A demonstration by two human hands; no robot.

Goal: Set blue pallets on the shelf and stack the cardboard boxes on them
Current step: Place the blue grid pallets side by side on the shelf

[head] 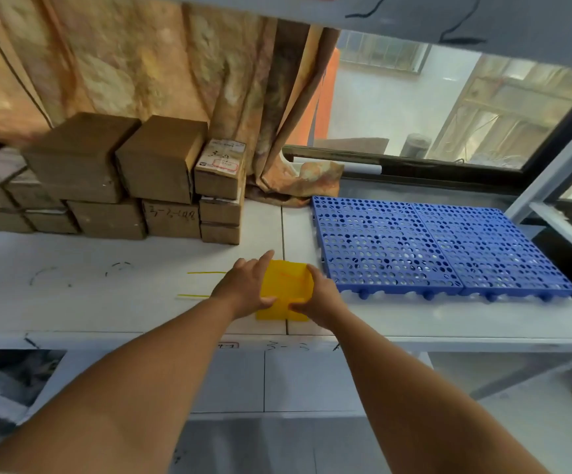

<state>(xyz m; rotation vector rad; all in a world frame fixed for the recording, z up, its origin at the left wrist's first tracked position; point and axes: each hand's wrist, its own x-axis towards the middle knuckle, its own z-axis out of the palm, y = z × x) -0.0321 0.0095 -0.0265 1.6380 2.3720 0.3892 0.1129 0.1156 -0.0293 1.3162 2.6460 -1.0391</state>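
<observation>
Forearms, both bare, are seen reaching in from the bottom edge, so that's the nearest bit. At the front of the white shelf (106, 302) a yellow plastic piece (286, 282) is held between both hands, pretty much over the seam between two shelf boards. The left hand (243, 289) is clamped on its left side, thumb laid across the top face and fingers (267, 258) stretched along the far edge. The right hand (318, 299) is wrapped round the right side, fingers curled over the upper corner and thumb pressed on the near part. Whether the piece is lifted or lying flat can't really be told. Two thin yellow strips (206, 272) are seen on the shelf just left of the left hand. Right beside the right hand, two blue pallets (431, 248) are laid flat side by side on the right half of the shelf, edges touching, little feet poking out at the front. Further back on the left, the cardboard boxes (124, 172) are stacked in two or three layers straight on the shelf board, well apart from the pallets, some with handwriting or a label. Behind them a patterned curtain (141, 63) is hung, and a window (448, 97) is seen behind the pallets.
</observation>
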